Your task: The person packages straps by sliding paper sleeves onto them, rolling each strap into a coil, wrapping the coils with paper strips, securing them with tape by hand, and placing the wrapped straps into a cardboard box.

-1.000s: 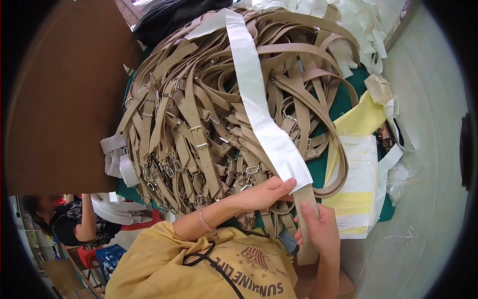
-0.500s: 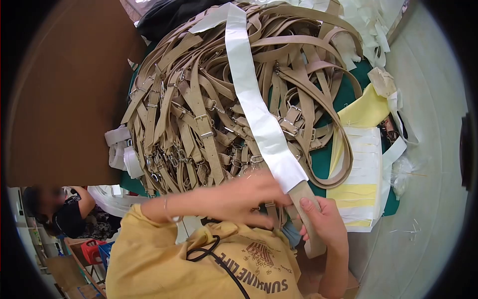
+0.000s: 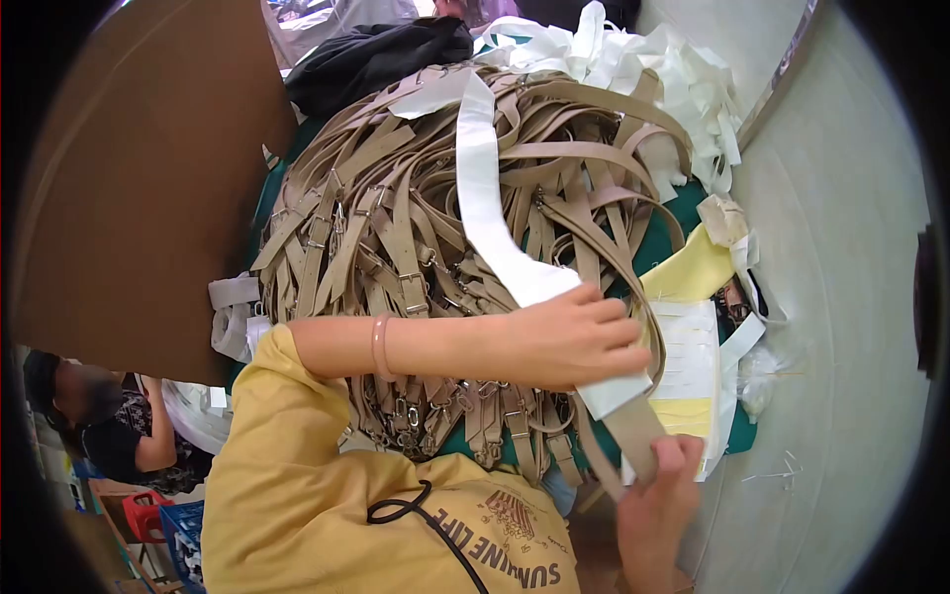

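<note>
My left hand (image 3: pixel 579 339), with a pink bangle on the wrist, reaches across from the left. Its fingers curl over a long white strip (image 3: pixel 479 188), pressing it onto a beige strap; the thumb is hidden. Out past the strip's lower end shows the bare strap (image 3: pixel 633 434). Lower right, my right hand (image 3: pixel 663 500) pinches the end of that strap. Behind both hands is a big heap of beige straps (image 3: pixel 396 213) with metal buckles and clips, and the strip's far end lies over it.
White strips (image 3: pixel 693 94) are piled at the back right. A yellow and white stack (image 3: pixel 683 346) sits on green cloth by the pale wall. At left stands a brown panel (image 3: pixel 148 198); black fabric (image 3: pixel 381 61) lies behind. Another person (image 3: pixel 129 426) sits lower left.
My left hand has moved up and right onto the white strip, over the strap. The right hand has shifted down and right with the strap's end. The view has tilted slightly.
</note>
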A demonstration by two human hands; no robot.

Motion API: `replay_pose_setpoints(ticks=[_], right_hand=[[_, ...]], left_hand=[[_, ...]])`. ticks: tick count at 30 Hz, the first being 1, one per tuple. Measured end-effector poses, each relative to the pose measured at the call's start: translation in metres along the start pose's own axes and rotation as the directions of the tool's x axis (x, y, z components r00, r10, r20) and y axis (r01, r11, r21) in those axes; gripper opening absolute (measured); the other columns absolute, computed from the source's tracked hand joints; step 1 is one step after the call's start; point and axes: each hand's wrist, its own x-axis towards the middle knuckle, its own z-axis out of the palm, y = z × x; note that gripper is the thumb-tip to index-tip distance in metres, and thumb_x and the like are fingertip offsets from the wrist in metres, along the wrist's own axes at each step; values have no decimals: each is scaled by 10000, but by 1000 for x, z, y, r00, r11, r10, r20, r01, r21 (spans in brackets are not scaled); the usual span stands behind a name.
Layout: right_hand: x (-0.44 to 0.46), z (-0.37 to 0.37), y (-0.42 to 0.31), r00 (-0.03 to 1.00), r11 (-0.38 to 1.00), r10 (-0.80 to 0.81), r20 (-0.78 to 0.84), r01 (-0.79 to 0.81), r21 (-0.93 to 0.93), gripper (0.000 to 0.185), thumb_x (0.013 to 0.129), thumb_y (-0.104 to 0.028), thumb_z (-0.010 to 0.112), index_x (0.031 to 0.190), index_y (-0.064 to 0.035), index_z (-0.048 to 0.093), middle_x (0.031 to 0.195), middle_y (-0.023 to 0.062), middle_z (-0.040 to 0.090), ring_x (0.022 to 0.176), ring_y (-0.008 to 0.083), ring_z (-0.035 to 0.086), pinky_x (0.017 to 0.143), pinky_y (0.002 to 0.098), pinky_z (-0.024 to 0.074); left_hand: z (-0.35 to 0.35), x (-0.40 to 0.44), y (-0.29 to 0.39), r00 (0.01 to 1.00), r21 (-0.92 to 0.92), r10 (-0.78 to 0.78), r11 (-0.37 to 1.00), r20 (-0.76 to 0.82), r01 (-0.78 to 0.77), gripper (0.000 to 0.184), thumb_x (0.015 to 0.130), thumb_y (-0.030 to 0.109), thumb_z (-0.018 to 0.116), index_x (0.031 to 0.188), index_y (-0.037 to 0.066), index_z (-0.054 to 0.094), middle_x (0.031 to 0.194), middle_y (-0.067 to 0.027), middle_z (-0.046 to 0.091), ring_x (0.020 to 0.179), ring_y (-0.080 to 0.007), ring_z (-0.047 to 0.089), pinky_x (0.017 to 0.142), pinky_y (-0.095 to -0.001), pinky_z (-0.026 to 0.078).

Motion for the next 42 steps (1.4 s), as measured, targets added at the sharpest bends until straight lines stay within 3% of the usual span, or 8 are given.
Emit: replay_pose_setpoints(ticks=[4,6,11,14,17,21,34,42], right_hand=[[37,-67,-55,999,980,-29,14,31,-197,533,621,148,490,1109,-58,422,1010,170,451,867,368,519,767,377,432],[59,-91,-71,986,994,-107,-129,104,-32,504,640,158,463,1098,-50,436,1035,136,442,909,303,520,801,350,418],[71,-146,-55,944,938,-256,-209,295,184,512,650,189,370,1104,-34,447,1109,122,444,996,228,486,899,258,351],[84,-170,-84,897,922,-382,-224,353,-161,428,688,184,386,1052,-21,478,999,98,485,885,193,510,823,211,362],[96,-194,-93,882,935,-352,-313,347,-72,289,810,145,418,1037,-8,510,1017,76,518,910,144,541,843,195,383],[107,-239,-106,762,784,-550,-343,330,-525,226,862,72,504,1063,-22,543,1060,82,554,975,146,573,861,252,450],[148,-223,-129,955,938,-137,-265,39,-344,235,776,-8,651,981,-40,541,861,43,558,740,116,539,688,250,441],[139,-188,-126,965,846,-261,-14,221,-486,303,805,-100,665,1083,-46,556,980,102,553,847,180,538,677,284,444]], left_hand=[[-27,34,16,998,-32,15,999,57,-14,294,712,83,583,979,94,461,882,-58,494,846,-222,525,713,-340,405],[-48,53,12,996,-540,-82,840,-34,50,358,669,39,612,987,59,448,927,-114,522,901,-306,537,728,-392,425],[-117,83,-10,985,-355,-16,934,-172,-47,327,703,45,634,953,-35,439,859,-195,545,823,-386,575,687,-446,460],[-127,102,3,991,-253,53,964,-120,-83,264,763,104,620,913,-54,471,808,-212,573,795,-383,592,683,-439,468],[-157,123,15,964,-624,-265,749,22,221,254,874,198,546,909,-23,426,743,-214,561,662,-366,567,600,-437,428],[-176,130,2,909,-546,-95,823,-406,-158,356,833,247,600,921,-75,477,708,-216,592,660,-339,590,613,-375,461],[-135,115,-25,930,-511,-152,858,-336,-44,348,965,270,436,1201,16,464,706,-181,565,622,-292,573,556,-362,444],[-114,118,-25,747,-302,-137,949,-651,-89,279,944,231,474,769,18,517,592,-168,496,562,-353,533,483,-403,398]])
